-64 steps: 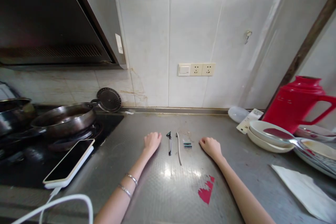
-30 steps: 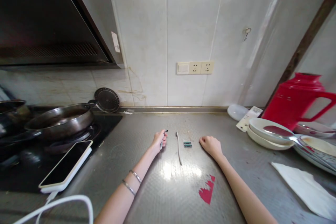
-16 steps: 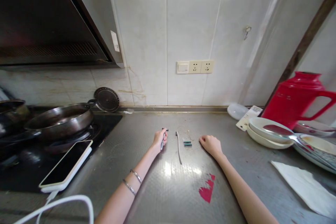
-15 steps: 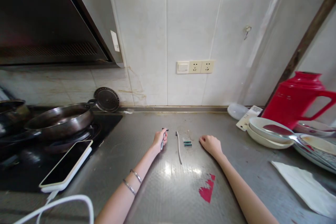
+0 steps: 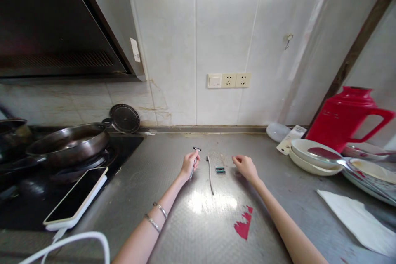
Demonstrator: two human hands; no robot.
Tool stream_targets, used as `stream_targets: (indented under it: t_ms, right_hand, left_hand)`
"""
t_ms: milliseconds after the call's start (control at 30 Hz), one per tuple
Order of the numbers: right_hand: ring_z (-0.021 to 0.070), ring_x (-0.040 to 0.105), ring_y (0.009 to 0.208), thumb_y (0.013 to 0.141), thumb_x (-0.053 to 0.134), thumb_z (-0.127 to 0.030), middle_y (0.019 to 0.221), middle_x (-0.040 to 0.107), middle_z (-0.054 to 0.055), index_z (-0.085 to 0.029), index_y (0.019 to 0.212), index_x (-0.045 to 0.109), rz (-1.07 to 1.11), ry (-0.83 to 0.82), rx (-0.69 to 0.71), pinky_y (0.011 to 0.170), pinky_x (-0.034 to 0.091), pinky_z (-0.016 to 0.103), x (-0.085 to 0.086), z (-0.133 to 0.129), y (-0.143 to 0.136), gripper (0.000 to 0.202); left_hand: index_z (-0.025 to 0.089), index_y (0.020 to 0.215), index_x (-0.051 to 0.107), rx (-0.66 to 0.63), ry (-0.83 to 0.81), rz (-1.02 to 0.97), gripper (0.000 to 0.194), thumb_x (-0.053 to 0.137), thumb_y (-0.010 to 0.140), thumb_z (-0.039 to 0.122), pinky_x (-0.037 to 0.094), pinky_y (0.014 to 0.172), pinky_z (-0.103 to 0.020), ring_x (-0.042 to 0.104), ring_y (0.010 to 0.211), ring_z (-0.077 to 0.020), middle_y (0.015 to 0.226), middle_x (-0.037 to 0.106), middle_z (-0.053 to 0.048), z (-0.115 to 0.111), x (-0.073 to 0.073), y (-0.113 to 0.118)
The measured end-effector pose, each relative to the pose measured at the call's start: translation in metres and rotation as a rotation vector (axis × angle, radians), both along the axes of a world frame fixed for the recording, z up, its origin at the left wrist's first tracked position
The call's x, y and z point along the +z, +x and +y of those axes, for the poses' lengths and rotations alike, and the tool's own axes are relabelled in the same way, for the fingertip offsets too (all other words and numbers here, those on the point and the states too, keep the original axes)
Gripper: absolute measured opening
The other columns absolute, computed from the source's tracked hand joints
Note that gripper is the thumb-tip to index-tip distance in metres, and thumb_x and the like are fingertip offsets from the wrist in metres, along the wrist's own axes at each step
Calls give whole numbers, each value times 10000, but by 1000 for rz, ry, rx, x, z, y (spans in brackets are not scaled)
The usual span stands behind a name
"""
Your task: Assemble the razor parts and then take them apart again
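Observation:
My left hand (image 5: 189,164) is closed around the handle of a razor (image 5: 197,149), whose dark head sticks up above the fingers. Just right of it, a thin grey-white stick (image 5: 210,175) with a small dark tip lies lengthwise on the steel counter (image 5: 173,231). Beside the stick lie small dark-green pieces (image 5: 220,170), close together. My right hand (image 5: 245,167) rests to the right of these pieces with its fingers curled; whether anything is between them is hidden.
A red torn patch (image 5: 244,225) is on the counter near the front. Pan (image 5: 71,142), stove and phone (image 5: 77,198) stand left. Bowls (image 5: 312,167), a red thermos (image 5: 346,117) and white paper (image 5: 355,218) are at right.
The razor head now shows more fully above my left fingers. My right hand has shifted slightly left and up, towards the green pieces. The view has moved a little.

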State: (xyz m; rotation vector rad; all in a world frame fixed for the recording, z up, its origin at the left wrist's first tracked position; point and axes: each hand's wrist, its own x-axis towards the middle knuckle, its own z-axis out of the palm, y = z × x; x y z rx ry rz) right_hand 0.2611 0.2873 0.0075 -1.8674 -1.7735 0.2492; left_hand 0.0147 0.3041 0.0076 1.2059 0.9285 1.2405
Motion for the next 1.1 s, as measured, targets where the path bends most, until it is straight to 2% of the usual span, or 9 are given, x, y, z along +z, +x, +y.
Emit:
stream_targets:
  t_ms: [100, 167, 267, 367, 467, 633, 900, 1100]
  right_hand:
    - [141, 548, 564, 806, 380, -438, 637, 625, 64, -122, 735, 656, 329, 50, 200, 506, 378, 211, 18, 1, -26, 425]
    - [116, 521, 536, 771, 434, -465, 758, 641, 65, -132, 821, 651, 526, -18, 322, 442, 372, 193, 30, 0, -46, 401]
    - [90, 496, 562, 737, 481, -516, 890, 625, 75, -149, 876, 645, 729, -148, 390, 380, 343, 152, 42, -2, -70, 425]
    - [79, 475, 574, 727, 495, -562, 857, 614, 78, -133, 800, 645, 862, -236, 414, 384, 341, 138, 48, -5, -80, 461]
    - [74, 451, 563, 705, 531, -570, 762, 597, 62, -119, 708, 634, 926, -264, 449, 377, 313, 134, 48, -6, -83, 462]
    - [82, 461, 564, 675, 589, -530, 636, 556, 17, -121, 673, 624, 935, -254, 451, 393, 315, 143, 51, -7, -85, 410]
    - [111, 551, 670, 724, 547, -520, 834, 631, 77, -134, 816, 653, 1019, -359, 528, 413, 366, 138, 48, -5, -92, 411]
    - [138, 559, 775, 669, 647, -436, 880, 642, 73, -148, 920, 673, 1016, -353, 587, 454, 397, 146, 49, -11, -91, 383]
  left_hand:
    - [163, 605, 497, -106, 42, 84, 451, 473, 732, 595, 175, 342, -201, 253, 292, -46, 349, 332, 75, -6, 3, 4]
    - [158, 628, 512, -161, 67, 130, 451, 454, 752, 588, 185, 364, -208, 261, 310, -50, 361, 347, 69, -9, 4, 6]
    - [153, 653, 526, -189, 116, 160, 446, 433, 778, 571, 197, 392, -217, 274, 333, -57, 373, 359, 61, -13, 7, 10]
    - [156, 653, 520, -178, 171, 158, 435, 410, 798, 551, 191, 402, -222, 264, 342, -62, 374, 335, 62, -17, 10, 11]
    - [159, 647, 511, -145, 220, 162, 421, 406, 809, 534, 183, 401, -223, 263, 349, -65, 382, 330, 62, -18, 12, 11]
    - [157, 634, 507, -109, 216, 143, 426, 433, 793, 545, 170, 401, -222, 264, 354, -61, 385, 336, 61, -19, 12, 10]
    - [163, 621, 503, -61, 169, 123, 430, 445, 775, 561, 162, 393, -223, 252, 345, -59, 379, 324, 66, -19, 14, 9]
    - [166, 603, 489, -18, 123, 101, 433, 455, 767, 565, 162, 389, -218, 252, 341, -55, 381, 324, 68, -17, 13, 7]
